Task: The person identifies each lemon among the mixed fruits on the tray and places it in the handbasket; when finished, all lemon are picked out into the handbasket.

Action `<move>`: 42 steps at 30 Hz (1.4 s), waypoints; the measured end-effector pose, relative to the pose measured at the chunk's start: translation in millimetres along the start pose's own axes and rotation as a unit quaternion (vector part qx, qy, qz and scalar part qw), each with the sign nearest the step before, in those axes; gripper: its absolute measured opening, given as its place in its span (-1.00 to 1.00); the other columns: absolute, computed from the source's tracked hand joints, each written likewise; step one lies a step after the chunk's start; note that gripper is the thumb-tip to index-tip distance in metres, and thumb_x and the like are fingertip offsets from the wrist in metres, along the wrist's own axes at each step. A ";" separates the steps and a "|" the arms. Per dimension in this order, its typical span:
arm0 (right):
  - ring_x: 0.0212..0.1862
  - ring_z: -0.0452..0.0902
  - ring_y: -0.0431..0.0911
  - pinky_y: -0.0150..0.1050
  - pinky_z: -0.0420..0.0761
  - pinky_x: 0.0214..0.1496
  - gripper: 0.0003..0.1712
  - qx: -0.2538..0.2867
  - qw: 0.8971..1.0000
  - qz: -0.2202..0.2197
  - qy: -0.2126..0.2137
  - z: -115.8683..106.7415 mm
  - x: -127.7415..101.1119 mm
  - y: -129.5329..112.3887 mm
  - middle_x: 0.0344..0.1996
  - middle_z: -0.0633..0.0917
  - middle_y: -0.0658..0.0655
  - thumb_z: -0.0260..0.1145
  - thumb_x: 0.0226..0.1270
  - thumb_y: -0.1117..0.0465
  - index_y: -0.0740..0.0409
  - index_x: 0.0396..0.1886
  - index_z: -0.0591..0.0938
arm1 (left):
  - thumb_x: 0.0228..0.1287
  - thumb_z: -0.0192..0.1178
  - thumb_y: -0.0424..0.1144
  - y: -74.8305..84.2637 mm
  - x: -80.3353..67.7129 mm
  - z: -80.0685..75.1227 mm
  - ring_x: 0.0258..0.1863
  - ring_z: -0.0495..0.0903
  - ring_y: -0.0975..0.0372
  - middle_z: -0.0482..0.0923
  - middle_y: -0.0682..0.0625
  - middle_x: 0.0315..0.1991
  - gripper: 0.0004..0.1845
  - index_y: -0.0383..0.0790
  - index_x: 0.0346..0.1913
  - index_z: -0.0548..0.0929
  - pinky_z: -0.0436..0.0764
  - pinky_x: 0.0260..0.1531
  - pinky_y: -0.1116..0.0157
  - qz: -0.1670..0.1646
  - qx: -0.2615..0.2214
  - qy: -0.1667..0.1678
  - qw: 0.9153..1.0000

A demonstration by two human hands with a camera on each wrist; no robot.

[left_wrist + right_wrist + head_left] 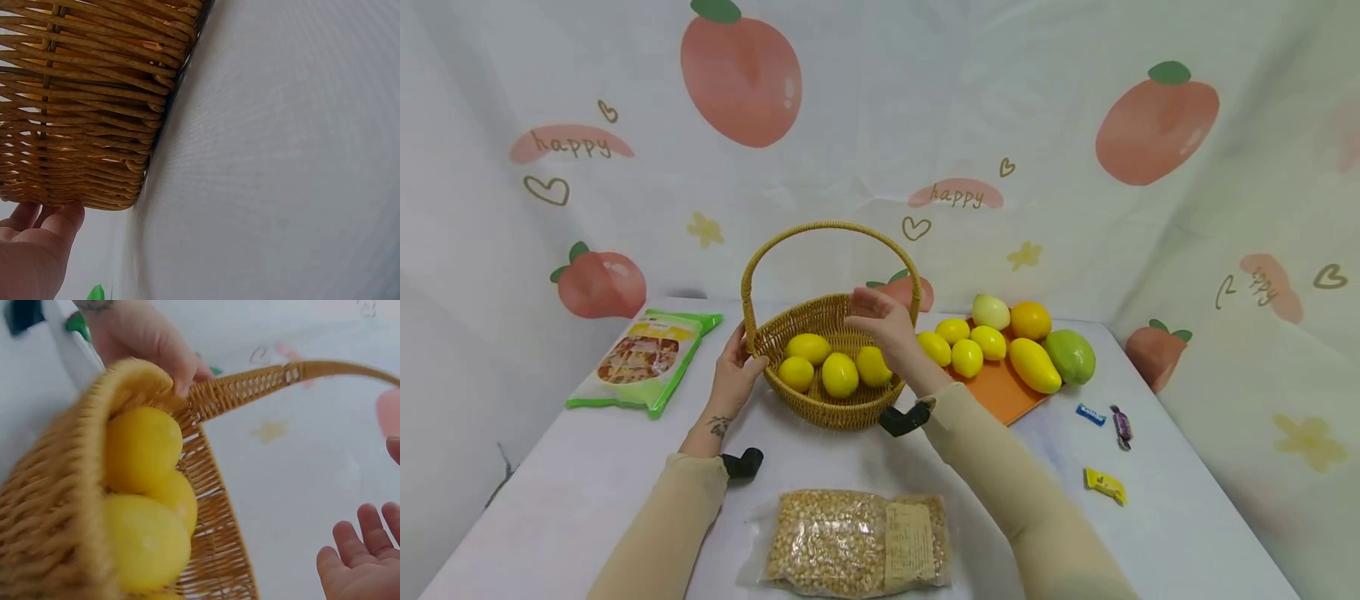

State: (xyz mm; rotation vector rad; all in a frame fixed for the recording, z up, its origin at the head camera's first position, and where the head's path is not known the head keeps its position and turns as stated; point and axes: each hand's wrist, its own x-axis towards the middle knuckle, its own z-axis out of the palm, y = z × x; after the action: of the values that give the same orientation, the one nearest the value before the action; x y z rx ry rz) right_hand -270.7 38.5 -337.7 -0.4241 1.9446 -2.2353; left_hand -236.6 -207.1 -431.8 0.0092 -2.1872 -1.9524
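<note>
A wicker basket (820, 412) with a tall arched handle stands mid-table in the head view, with several yellow lemons (840, 376) inside. My left hand (736, 382) grips its left side at the handle's base, thumb over the rim and fingers along the outer wall. The left wrist view shows those fingers (65, 220) against the woven side. Over the basket's right part hangs my right hand (886, 323), fingers extended and holding nothing. In the right wrist view its spread fingers (350, 542) are apart from the basket.
Right of the basket, an orange tray (1000, 400) bears more lemons (967, 357), a mango (1034, 365), an orange (1031, 320) and green fruit (1070, 357). Wrapped candies (1105, 485) lie farther right. A green-edged food bag (643, 360) is at left, a bag of dried kernels (827, 537) in front.
</note>
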 end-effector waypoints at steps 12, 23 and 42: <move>0.07 0.48 -0.10 -0.45 0.52 -0.03 -0.43 0.023 0.994 -0.021 0.109 -94.1 -57.1 20.6 -0.12 0.63 -0.03 0.21 0.11 0.53 0.43 0.19 0.37 | 0.23 -0.02 -0.42 0.9 0.3 -3.1 0.33 0.20 0.03 0.13 -0.26 0.37 -0.20 -0.04 0.48 -0.12 0.39 0.02 0.55 -0.003 0.023 0.004 1.000; 0.33 0.20 0.02 -0.16 0.19 0.38 -0.38 -0.025 0.971 0.053 0.232 -146.9 -41.3 51.4 0.28 0.34 0.25 0.22 0.19 0.40 0.31 0.28 0.32 | 0.24 -0.05 -0.46 16.1 -14.1 -2.9 0.38 0.11 -0.01 0.06 -0.30 0.39 -0.20 -0.11 0.48 -0.17 0.28 0.25 0.23 -0.028 0.018 -0.005 0.999; 0.26 0.17 0.04 -0.14 0.22 0.36 -0.29 -0.098 0.946 0.121 0.285 -155.8 -22.7 67.3 0.29 0.33 0.22 0.32 0.11 0.28 0.25 0.29 0.33 | 0.22 -0.04 -0.47 -2.7 -0.2 0.1 0.32 0.20 0.00 0.12 -0.29 0.36 -0.19 -0.07 0.48 -0.12 0.37 -0.17 0.72 -0.006 -0.004 0.000 1.000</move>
State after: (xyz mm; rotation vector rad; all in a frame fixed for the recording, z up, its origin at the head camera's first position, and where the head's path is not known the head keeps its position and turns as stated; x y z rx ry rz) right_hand -301.9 182.2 -425.4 0.4832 2.3318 -2.1641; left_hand -236.8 -207.4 -434.5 0.0195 -2.1844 -1.9676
